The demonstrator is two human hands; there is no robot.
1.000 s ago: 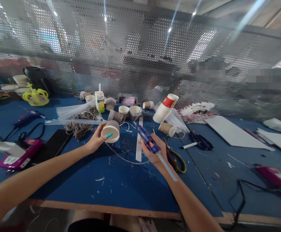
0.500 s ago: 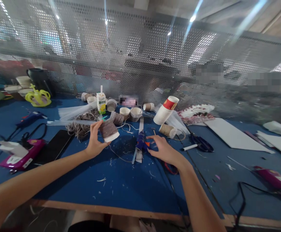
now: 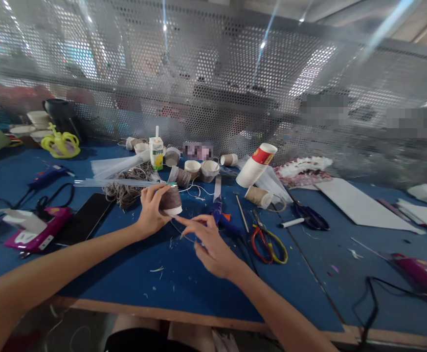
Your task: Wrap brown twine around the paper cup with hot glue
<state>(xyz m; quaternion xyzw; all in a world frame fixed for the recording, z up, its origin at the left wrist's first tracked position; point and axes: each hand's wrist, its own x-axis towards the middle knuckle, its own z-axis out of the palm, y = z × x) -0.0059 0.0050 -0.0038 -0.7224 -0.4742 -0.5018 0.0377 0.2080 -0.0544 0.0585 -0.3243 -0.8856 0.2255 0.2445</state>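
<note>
My left hand (image 3: 150, 209) holds a paper cup (image 3: 171, 199) wrapped in grey-brown yarn, fingers around its side and the white rim facing down. My right hand (image 3: 211, 246) is just right of the cup, its index finger stretched to the rim and the other fingers loosely bent apart. From the cup a thin yarn strand (image 3: 178, 228) runs down behind my right fingers. Beyond that hand lies a blue glue gun (image 3: 229, 222). Scissors (image 3: 267, 244) with red and yellow handles rest to its right, beside a thin stick (image 3: 242, 213).
Behind the cup are a tangled yarn heap (image 3: 123, 188), a drink carton (image 3: 156, 154) and several small cups. A tilted stack of paper cups (image 3: 252, 171) stands back right. At left are a purple power strip (image 3: 39, 232) and a black phone-like slab (image 3: 86, 220).
My right hand has left the glue gun and moved left to the wrapped cup, uncovering the scissors. My left hand has moved slightly right and turned the cup more upright.
</note>
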